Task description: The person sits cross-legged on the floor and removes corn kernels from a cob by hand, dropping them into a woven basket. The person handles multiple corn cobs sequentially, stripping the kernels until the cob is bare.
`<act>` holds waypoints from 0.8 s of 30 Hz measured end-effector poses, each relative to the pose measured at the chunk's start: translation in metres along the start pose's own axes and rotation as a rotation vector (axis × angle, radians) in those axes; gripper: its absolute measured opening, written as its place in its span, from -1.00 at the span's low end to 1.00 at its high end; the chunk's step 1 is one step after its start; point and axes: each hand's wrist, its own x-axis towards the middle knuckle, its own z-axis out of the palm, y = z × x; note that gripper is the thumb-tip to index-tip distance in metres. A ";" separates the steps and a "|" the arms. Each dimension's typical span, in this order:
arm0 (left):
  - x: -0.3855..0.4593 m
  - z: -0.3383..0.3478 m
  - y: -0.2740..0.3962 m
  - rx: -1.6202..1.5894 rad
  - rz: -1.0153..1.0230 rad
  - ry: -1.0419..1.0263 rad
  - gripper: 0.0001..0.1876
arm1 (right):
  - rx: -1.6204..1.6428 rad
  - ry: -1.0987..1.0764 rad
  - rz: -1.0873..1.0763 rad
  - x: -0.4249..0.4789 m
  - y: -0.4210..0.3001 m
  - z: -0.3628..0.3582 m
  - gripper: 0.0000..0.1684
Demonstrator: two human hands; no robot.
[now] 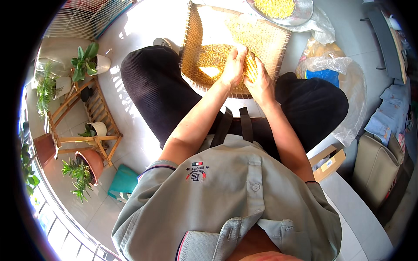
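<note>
A dried corn cob [251, 68] with yellow kernels is held between my two hands over a woven bamboo basket [189, 36]. My left hand [234, 65] is closed against the cob's left side, its thumb near the far end. From the right, my right hand [261, 82] wraps around the cob's lower part. Loose corn kernels [209, 58] lie in the basket below, thickest on the left and near side. Bright sunlight washes out part of the basket floor, and the fingers of my left hand are partly hidden.
Beyond the basket's right corner stands a metal basin [302, 14] with kernels. Clear plastic bags [354, 75] lie right of my knee. Potted plants [86, 62] and a wooden rack [98, 107] are at left. A cardboard box [329, 164] sits near my right elbow.
</note>
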 end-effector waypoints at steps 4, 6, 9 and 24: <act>-0.001 -0.001 0.000 -0.012 -0.023 -0.010 -0.70 | 0.138 -0.003 0.018 0.001 -0.002 -0.001 -0.25; -0.005 0.001 0.009 -0.085 -0.100 -0.008 -0.69 | 0.247 0.002 -0.002 0.002 -0.002 -0.003 -0.29; -0.011 0.011 0.033 -0.431 -0.220 -0.178 -0.67 | 0.388 -0.028 -0.016 0.004 0.005 -0.004 -0.33; -0.014 0.006 0.036 -0.414 -0.237 -0.297 -0.58 | 1.127 -0.337 0.388 0.002 -0.008 -0.020 -0.44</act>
